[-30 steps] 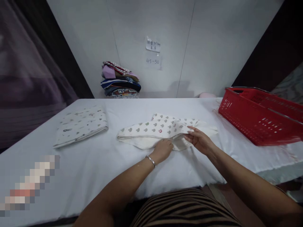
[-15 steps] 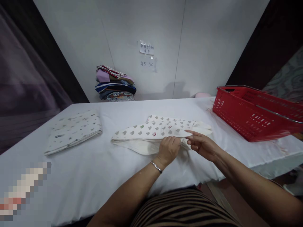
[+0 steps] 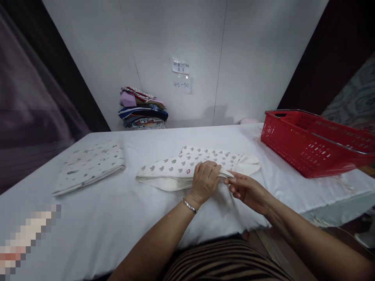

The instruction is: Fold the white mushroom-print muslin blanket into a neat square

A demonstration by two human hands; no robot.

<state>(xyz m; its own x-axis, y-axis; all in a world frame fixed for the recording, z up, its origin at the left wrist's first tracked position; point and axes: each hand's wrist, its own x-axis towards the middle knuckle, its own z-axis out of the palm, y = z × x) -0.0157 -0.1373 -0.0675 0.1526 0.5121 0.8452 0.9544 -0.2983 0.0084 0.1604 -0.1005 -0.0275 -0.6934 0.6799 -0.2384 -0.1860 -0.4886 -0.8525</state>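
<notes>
A white cloth (image 3: pixel 166 168) printed with small grey, red and green figures lies loosely folded on the table in front of me. My left hand (image 3: pixel 205 179), with a silver bracelet at the wrist, has its fingers curled over the near folded edge and grips it. Just to the right, my right hand (image 3: pixel 250 192) pinches the end of that same edge between thumb and fingers. The underside of the cloth behind my hands is hidden. A second printed white cloth (image 3: pixel 93 166), folded flat, rests on the left side of the table.
A red plastic basket (image 3: pixel 304 148) with metal handles stands at the right. Behind the table's far edge is a stack of folded fabrics (image 3: pixel 143 109). Paper signs (image 3: pixel 181 74) hang on the wall. White fabric covers the table (image 3: pixel 140 226).
My right hand has closed on the edge of the cloth, its index finger no longer stretched over the top. My left hand now reaches further over the fold, and the gripped edge is bunched up.
</notes>
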